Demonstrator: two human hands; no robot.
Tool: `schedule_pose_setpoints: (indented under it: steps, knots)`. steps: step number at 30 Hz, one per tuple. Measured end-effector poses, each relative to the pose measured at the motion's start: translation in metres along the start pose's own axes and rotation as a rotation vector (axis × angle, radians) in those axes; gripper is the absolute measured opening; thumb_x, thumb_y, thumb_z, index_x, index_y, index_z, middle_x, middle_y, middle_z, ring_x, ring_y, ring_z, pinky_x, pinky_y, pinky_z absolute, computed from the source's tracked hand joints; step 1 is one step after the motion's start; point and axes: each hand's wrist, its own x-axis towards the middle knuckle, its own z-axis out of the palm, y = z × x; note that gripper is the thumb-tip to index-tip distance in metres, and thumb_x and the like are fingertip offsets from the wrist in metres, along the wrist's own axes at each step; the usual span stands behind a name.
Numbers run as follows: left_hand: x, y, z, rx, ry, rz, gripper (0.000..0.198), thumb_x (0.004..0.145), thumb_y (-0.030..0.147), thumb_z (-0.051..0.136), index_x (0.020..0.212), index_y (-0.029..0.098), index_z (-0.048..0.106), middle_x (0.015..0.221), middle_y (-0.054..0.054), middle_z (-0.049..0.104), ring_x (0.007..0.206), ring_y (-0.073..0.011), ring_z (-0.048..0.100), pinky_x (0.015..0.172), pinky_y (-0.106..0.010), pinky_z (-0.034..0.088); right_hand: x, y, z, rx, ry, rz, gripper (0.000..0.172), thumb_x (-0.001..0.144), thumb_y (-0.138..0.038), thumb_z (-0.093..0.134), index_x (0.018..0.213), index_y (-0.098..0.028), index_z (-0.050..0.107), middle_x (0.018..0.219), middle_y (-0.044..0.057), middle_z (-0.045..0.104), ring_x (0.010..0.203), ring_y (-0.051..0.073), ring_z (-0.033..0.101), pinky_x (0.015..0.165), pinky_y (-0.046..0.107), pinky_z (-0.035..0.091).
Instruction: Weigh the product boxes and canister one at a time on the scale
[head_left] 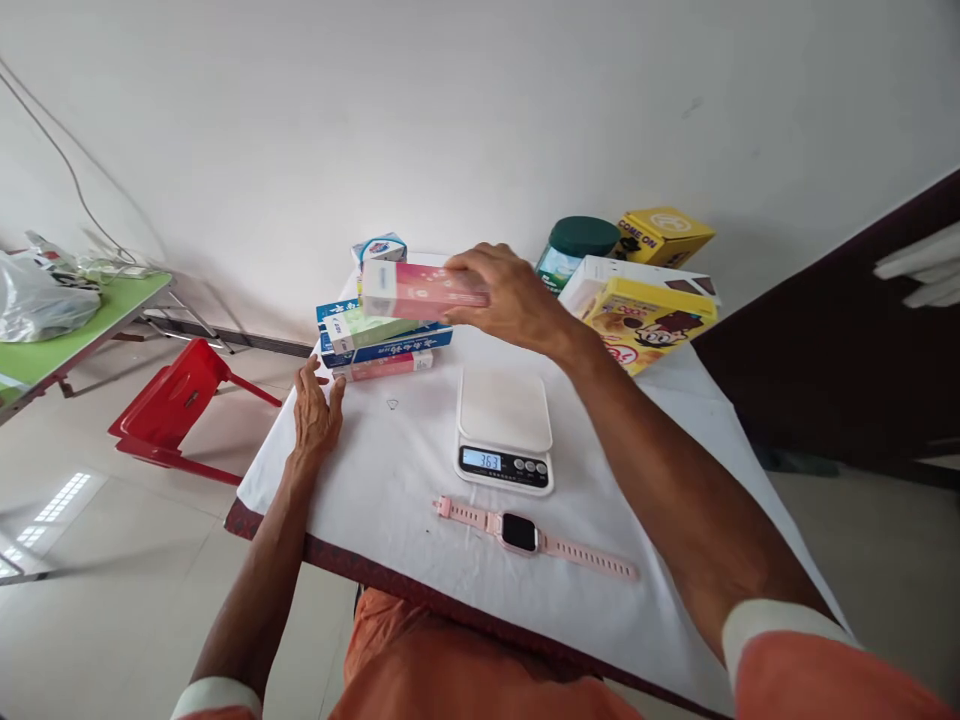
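Observation:
My right hand [504, 296] grips a long pink box [420, 291] and holds it in the air just above a stack of boxes [384, 342] at the table's far left. My left hand [316, 412] lies flat on the white tablecloth [390, 470], fingers stretched out, right in front of that stack. A white kitchen scale [504, 428] stands in the middle of the table with nothing on its platform; its display shows digits. A pink smartwatch [525, 531] lies flat in front of the scale.
At the back right stand yellow snack boxes [646, 322], a white box and a green-lidded jar [574, 250]. A small white-and-blue box [379, 250] is behind the stack. A red plastic chair [176, 405] lies on the floor at left, beside a green table [67, 335] with bags.

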Motion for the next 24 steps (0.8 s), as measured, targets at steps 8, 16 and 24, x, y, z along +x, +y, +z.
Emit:
schedule_pose_setpoints:
  steps: [8,16,24]
  knots:
    - [0.004,0.005,0.000,-0.025,0.024,-0.017,0.080,0.104,0.078,0.041,0.153,0.015,0.047,0.139,-0.024,0.059,0.104,-0.0278,0.070,0.077,-0.041,0.058,-0.141,0.036,-0.005,0.002,-0.073,0.213,0.045,0.079,-0.033,0.089,0.119,-0.024,0.071,0.116,0.010,0.075,0.111,0.034,0.068,0.099,0.051,0.055]
    - [0.004,-0.005,-0.005,-0.025,0.083,-0.047,0.089,0.100,0.083,0.043,0.153,0.012,0.048,0.135,-0.024,0.061,0.099,-0.0254,0.068,0.080,-0.040,0.059,-0.149,0.026,0.024,0.013,-0.150,0.325,0.053,0.075,-0.028,0.089,0.125,-0.021,0.070,0.129,0.016,0.073,0.126,0.041,0.063,0.105,0.061,0.052]
    - [0.004,-0.003,-0.008,-0.006,0.127,-0.022,0.099,0.098,0.090,0.034,0.153,0.009,0.049,0.136,-0.025,0.061,0.104,-0.0267,0.065,0.090,-0.044,0.059,-0.182,0.039,-0.007,0.384,0.544,0.586,0.038,0.096,-0.064,0.068,0.089,-0.027,0.068,0.084,0.003,0.070,0.080,0.022,0.067,0.078,0.040,0.059]
